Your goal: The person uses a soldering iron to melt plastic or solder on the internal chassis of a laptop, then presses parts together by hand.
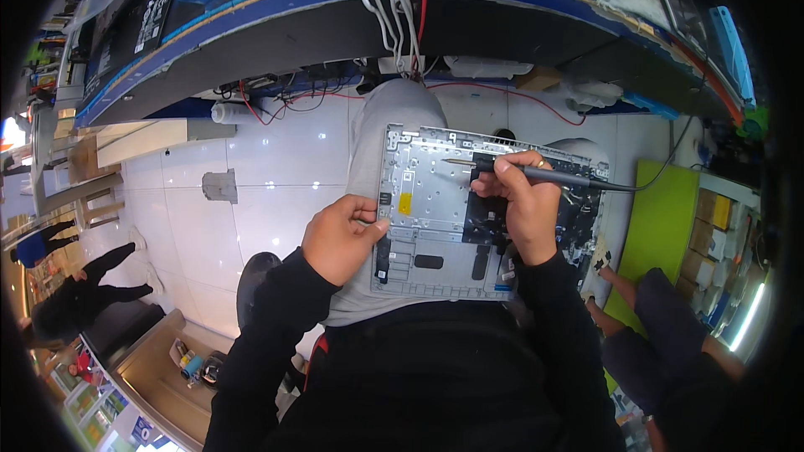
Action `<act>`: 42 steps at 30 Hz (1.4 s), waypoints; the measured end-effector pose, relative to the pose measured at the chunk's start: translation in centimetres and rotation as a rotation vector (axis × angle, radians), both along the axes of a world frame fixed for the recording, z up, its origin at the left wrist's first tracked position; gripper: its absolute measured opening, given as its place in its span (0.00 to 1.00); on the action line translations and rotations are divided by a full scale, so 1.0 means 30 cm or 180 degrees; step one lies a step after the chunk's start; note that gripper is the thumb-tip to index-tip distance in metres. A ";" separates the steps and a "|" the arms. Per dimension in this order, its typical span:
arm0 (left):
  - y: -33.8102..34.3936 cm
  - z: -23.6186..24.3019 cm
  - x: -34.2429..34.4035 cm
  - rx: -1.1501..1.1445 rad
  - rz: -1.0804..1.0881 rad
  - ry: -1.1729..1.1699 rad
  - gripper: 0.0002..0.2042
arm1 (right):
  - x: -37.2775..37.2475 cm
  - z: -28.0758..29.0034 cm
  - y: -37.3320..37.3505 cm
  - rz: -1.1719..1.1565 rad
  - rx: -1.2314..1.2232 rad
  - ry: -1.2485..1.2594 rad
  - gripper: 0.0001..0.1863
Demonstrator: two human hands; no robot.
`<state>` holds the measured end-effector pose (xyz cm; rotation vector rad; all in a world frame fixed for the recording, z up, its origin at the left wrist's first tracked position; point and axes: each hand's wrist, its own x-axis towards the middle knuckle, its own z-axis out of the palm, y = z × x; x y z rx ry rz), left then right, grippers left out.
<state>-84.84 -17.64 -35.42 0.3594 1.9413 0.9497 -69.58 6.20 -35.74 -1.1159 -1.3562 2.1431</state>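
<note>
An opened silver laptop base (435,201), inner side up, rests on my lap across grey trouser legs. My left hand (339,238) grips its left edge, thumb over the rim. My right hand (519,201) holds a black pen-shaped soldering iron (536,173) like a pencil, its metal tip pointing left just above the upper middle of the base. The iron's cord runs off to the right. A yellow sticker (404,203) and black patches show on the inner panel.
A workbench edge (335,17) arcs overhead with grey and red cables (394,8) hanging from it. White floor tiles (276,176) lie below. Another person sits at lower right (662,326) by a green mat (662,218). People stand far left (84,285).
</note>
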 end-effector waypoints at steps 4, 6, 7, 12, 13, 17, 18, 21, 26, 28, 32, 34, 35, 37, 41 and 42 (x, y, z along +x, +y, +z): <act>-0.011 -0.006 0.014 0.0003 -0.0006 -0.0150 0.18 | 0.004 -0.015 -0.021 0.0032 0.0092 0.0019 0.08; -0.026 -0.027 0.014 0.0022 -0.0041 -0.0207 0.17 | 0.006 -0.018 -0.032 0.0065 0.0100 0.0017 0.08; -0.033 -0.025 0.015 0.0019 -0.0020 -0.0208 0.17 | 0.006 -0.017 -0.037 0.0071 0.0086 0.0055 0.08; -0.037 -0.030 0.025 -0.0045 -0.0144 -0.0230 0.13 | 0.015 -0.015 -0.045 0.0050 0.0021 0.0062 0.08; -0.036 -0.034 0.024 -0.0048 -0.0148 -0.0239 0.13 | 0.016 -0.015 -0.043 0.0052 0.0030 0.0075 0.08; -0.038 -0.051 0.020 0.0001 -0.0178 -0.0274 0.13 | 0.020 -0.027 -0.037 0.0058 0.0032 0.0096 0.08; -0.037 -0.055 0.021 0.0027 -0.0181 -0.0287 0.13 | 0.022 -0.029 -0.036 0.0058 0.0028 0.0093 0.08; -0.029 -0.044 0.021 -0.0003 -0.0197 -0.0281 0.12 | 0.024 -0.032 -0.035 0.0060 0.0011 0.0096 0.08; -0.017 -0.039 0.029 -0.0040 -0.0123 -0.0283 0.12 | 0.023 -0.031 -0.035 0.0044 -0.0006 0.0140 0.08; -0.020 -0.046 0.030 -0.0041 -0.0077 -0.0300 0.12 | 0.021 -0.033 -0.037 0.0075 0.0040 0.0106 0.08; -0.019 -0.055 0.032 -0.0075 -0.0142 -0.0235 0.12 | 0.021 -0.038 -0.039 0.0170 0.0133 0.0105 0.08; -0.025 -0.063 0.036 -0.0108 -0.0195 -0.0165 0.12 | 0.024 -0.042 -0.038 0.0165 0.0129 0.0109 0.08; -0.036 -0.076 0.040 0.0024 -0.0098 -0.0176 0.12 | 0.025 -0.044 -0.038 0.0162 0.0126 0.0117 0.08; -0.041 -0.085 0.040 0.0147 0.0001 -0.0186 0.12 | 0.022 -0.049 -0.037 0.0163 0.0108 0.0133 0.08; -0.020 -0.060 0.016 0.0083 -0.0317 -0.0223 0.12 | 0.020 -0.049 -0.037 0.0171 0.0148 0.0099 0.08; -0.016 -0.054 0.011 -0.0002 -0.0494 -0.0317 0.12 | 0.018 -0.049 -0.037 0.0172 0.0146 0.0097 0.08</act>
